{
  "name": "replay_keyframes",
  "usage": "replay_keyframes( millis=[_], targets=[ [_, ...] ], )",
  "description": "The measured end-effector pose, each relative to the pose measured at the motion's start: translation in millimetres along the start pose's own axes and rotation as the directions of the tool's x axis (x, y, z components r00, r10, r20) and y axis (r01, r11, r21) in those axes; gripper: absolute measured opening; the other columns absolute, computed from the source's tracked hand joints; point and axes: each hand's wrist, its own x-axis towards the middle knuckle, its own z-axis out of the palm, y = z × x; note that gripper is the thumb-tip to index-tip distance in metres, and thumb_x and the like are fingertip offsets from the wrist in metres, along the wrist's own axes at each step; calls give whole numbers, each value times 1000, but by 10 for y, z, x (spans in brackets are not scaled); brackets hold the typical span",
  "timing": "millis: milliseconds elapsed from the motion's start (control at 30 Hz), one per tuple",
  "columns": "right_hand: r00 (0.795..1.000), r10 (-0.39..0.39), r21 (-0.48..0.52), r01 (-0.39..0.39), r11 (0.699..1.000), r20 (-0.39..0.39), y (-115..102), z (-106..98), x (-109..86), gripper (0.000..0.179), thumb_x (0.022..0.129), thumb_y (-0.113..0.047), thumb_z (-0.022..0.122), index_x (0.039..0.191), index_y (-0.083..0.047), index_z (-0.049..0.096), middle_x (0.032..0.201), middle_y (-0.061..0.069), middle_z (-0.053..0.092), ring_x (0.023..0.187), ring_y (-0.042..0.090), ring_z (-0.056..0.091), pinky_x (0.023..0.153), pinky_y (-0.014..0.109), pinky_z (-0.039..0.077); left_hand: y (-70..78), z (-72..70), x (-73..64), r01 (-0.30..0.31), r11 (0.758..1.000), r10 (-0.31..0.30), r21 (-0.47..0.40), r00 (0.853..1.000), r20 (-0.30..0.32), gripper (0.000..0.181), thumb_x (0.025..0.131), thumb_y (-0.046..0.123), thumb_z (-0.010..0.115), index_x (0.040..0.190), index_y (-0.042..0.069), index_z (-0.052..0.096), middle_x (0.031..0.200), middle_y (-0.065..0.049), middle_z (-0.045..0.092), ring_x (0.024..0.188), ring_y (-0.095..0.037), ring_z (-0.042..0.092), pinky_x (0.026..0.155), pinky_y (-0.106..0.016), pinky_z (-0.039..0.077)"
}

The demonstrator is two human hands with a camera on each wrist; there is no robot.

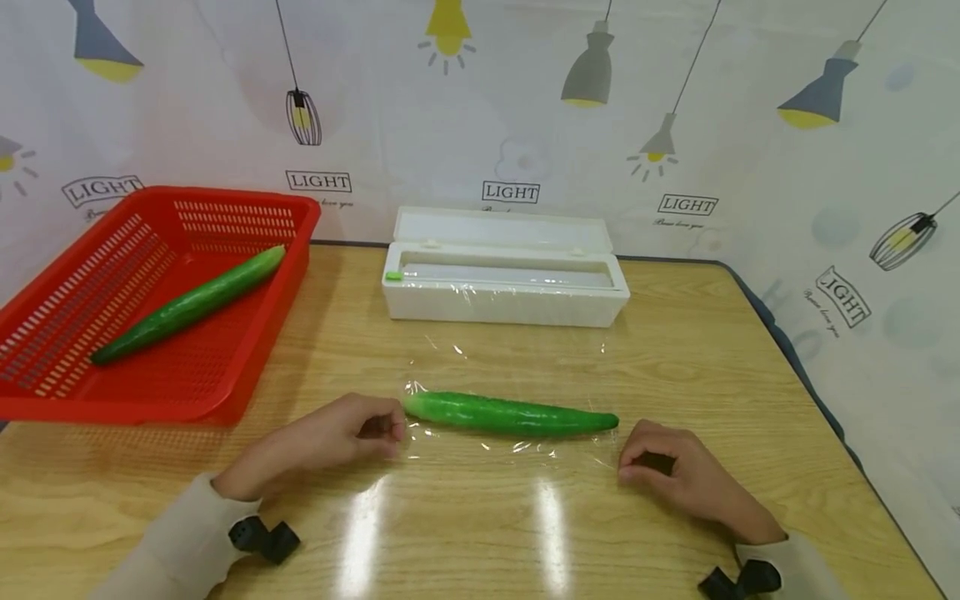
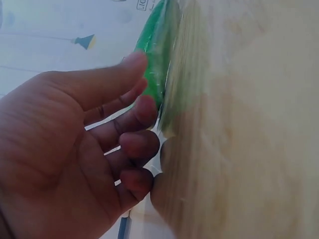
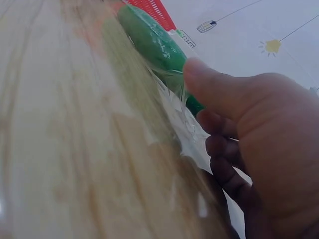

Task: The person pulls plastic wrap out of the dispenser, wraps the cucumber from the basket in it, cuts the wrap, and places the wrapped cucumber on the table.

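Note:
A green cucumber (image 1: 513, 415) lies on clear plastic wrap (image 1: 517, 358) that runs across the table from a white box (image 1: 502, 304). At the cucumber's pale left end, my left hand (image 1: 356, 429) pinches the wrap's edge with curled fingers. My right hand (image 1: 678, 467) sits just beyond the dark right tip, its thumb and fingers pinching the wrap at that corner. Glossy film (image 3: 174, 99) shows over the cucumber and by the thumb in the right wrist view. In the left wrist view, the cucumber (image 2: 154, 45) is partly behind the thumb.
To the left stands a red plastic basket (image 1: 262, 333) with another cucumber (image 1: 191, 308) in it. The white box has its lid (image 1: 502, 229) up and a small green slider (image 1: 393, 276) at its left. A lamp-patterned sheet (image 1: 525, 108) stands behind the wooden table (image 1: 697, 350).

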Motion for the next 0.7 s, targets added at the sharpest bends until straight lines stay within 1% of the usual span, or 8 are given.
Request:
replay_keyframes(
  millis=[33, 100, 167, 300, 367, 500, 633, 700],
  targets=[
    [1000, 12, 13, -11, 1000, -4, -51, -5, 22, 26, 76, 14, 71, 89, -9, 68, 84, 0, 63, 77, 11, 56, 67, 23, 45, -8, -2, 3, 2, 1000, -2, 2, 1000, 6, 15, 86, 20, 73, 93, 18, 60, 75, 8, 53, 72, -9, 51, 65, -24, 44],
    [998, 58, 22, -58, 998, 2, -66, -13, 18, 21, 80, 11, 70, 88, -9, 67, 84, 2, 62, 78, 11, 56, 69, 23, 45, -25, 5, 6, 5, 1000, -6, 16, 1000, 11, 24, 81, 27, 77, 96, 18, 61, 72, 8, 51, 68, -7, 49, 63, -24, 43],
    [997, 82, 29, -82, 996, 4, -68, -16, 13, 18, 83, 8, 69, 89, -9, 67, 84, 3, 62, 78, 11, 56, 70, 23, 46, -37, 19, 14, -1, 999, 1, 38, 1000, 2, 28, 78, 28, 79, 97, 19, 61, 68, 10, 47, 65, -6, 46, 62, -23, 42],
    [999, 35, 51, -35, 998, -10, -47, -9, 8, 17, 84, 8, 67, 89, -9, 66, 83, 6, 61, 77, 13, 56, 70, 23, 45, -53, 51, 29, -26, 996, 30, 86, 999, -44, 23, 79, 23, 80, 94, 21, 62, 64, 12, 43, 60, -3, 43, 59, -22, 40],
    [1000, 19, 62, -18, 998, -16, -36, -3, 6, 18, 84, 8, 67, 90, -9, 66, 83, 6, 61, 78, 13, 56, 71, 23, 45, -55, 61, 36, -41, 995, 47, 95, 997, -65, 18, 81, 18, 78, 91, 22, 63, 64, 13, 45, 60, -3, 44, 57, -22, 40],
    [1000, 2, 73, 0, 997, -28, -23, 3, 5, 22, 82, 11, 67, 90, -9, 66, 83, 7, 60, 78, 14, 56, 71, 22, 45, -37, 61, 44, -64, 995, 72, 81, 993, -89, 11, 84, 11, 74, 86, 19, 66, 67, 13, 52, 63, -4, 49, 57, -23, 43],
    [999, -20, 78, 23, 997, -45, -19, 5, 12, 29, 78, 18, 67, 89, -8, 66, 83, 5, 60, 76, 14, 55, 70, 23, 44, -22, 53, 44, -47, 998, 52, 47, 993, -105, 9, 86, 11, 72, 87, 19, 67, 74, 13, 58, 69, -5, 53, 61, -24, 46],
    [998, -30, 75, 34, 997, -54, -24, 6, 16, 32, 76, 21, 67, 89, -8, 66, 84, 4, 60, 76, 14, 55, 69, 23, 44, -11, 48, 44, -51, 998, 55, 36, 991, -122, 8, 87, 12, 71, 88, 19, 67, 78, 12, 58, 72, -7, 53, 63, -25, 46]
  ],
)
